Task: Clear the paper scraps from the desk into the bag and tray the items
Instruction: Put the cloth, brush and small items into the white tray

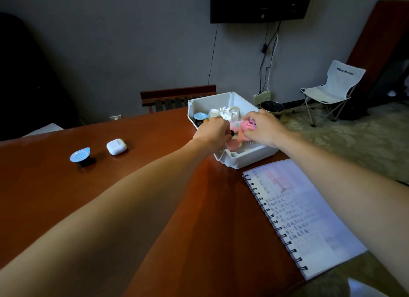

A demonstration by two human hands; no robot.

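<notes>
Now traying: right hand (263, 128) pinches pink brush (247, 125), left hand (213, 130) grips dark thing (231, 133); next, fetch cup (80, 157) and earbud case (116, 146).

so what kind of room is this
Probably an office or meeting room, not certain: a large polished wooden desk with an open spiral notebook on it, a black screen mounted on the wall, and a waste bin on the carpet beyond.

One white tray (243, 158), centre frame. Two blue-lidded cups: one cup (80, 157) at left, another cup (201, 117) at upper centre. One white earbud case (116, 146). One pink brush (249, 125). One spiral notebook (303, 214). One folding chair (332, 90). One wastebin (272, 107).
</notes>
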